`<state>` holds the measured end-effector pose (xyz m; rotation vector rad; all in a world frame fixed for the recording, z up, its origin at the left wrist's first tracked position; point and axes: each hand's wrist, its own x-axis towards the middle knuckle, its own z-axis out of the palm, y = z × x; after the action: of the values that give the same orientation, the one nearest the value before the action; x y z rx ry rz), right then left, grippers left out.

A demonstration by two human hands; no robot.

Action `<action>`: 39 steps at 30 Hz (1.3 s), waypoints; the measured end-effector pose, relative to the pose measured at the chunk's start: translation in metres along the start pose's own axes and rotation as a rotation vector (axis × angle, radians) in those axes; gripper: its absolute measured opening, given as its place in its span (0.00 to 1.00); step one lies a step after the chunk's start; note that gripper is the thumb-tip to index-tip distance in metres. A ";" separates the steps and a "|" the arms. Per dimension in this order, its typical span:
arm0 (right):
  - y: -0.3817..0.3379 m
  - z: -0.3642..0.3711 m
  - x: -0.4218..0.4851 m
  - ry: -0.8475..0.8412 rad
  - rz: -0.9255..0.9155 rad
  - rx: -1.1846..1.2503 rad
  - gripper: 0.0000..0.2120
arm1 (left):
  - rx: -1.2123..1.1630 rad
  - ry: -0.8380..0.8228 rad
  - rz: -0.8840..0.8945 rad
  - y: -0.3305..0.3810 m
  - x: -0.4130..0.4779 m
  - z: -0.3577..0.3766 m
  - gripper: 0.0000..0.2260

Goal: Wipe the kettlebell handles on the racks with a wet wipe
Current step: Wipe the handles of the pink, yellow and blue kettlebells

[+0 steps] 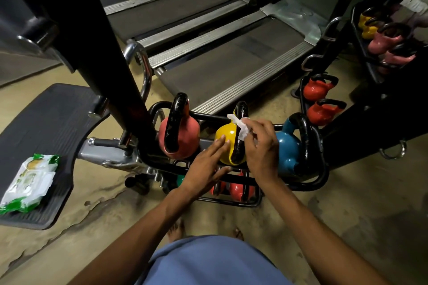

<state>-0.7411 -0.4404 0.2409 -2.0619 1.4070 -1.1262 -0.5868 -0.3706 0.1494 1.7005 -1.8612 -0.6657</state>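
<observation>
A black rack holds three kettlebells side by side: a pink one, a yellow one and a blue one, each with a black handle. My right hand holds a crumpled white wet wipe against the yellow kettlebell's handle. My left hand lies with straight fingers on the yellow bell's body. Red kettlebells sit on the lower tier under my hands.
A green and white wet wipe pack lies on a black ribbed footplate at the left. Two treadmill decks stretch behind the rack. More red, pink and yellow kettlebells stand at the right. A black machine post rises left of the rack.
</observation>
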 end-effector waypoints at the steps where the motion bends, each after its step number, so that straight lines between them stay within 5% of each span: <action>1: 0.000 -0.001 0.008 -0.052 -0.080 -0.084 0.15 | 0.015 0.001 0.001 -0.002 0.001 0.001 0.35; 9: 0.000 -0.025 0.052 -0.694 -0.939 -0.618 0.13 | 0.016 0.016 0.028 -0.006 0.005 0.012 0.32; 17: 0.014 -0.037 0.040 -0.733 -1.171 -0.627 0.14 | 0.005 -0.006 -0.006 -0.005 0.003 0.008 0.33; 20: 0.021 -0.042 0.022 -0.476 -0.937 -0.407 0.11 | 0.004 -0.007 -0.005 -0.007 0.004 0.010 0.32; 25: 0.017 -0.029 -0.031 -0.125 -0.098 0.041 0.12 | 0.013 -0.001 -0.029 -0.004 0.003 0.009 0.34; 28: 0.011 -0.011 -0.043 -0.076 0.376 0.381 0.14 | 0.024 -0.013 -0.030 -0.001 0.001 0.004 0.34; 39: 0.005 0.001 0.002 -0.197 0.848 0.824 0.14 | 0.054 -0.023 -0.005 0.002 0.001 0.001 0.33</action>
<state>-0.7430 -0.4443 0.2372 -0.8332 1.2118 -0.8599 -0.5891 -0.3716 0.1502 1.7391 -1.9075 -0.6455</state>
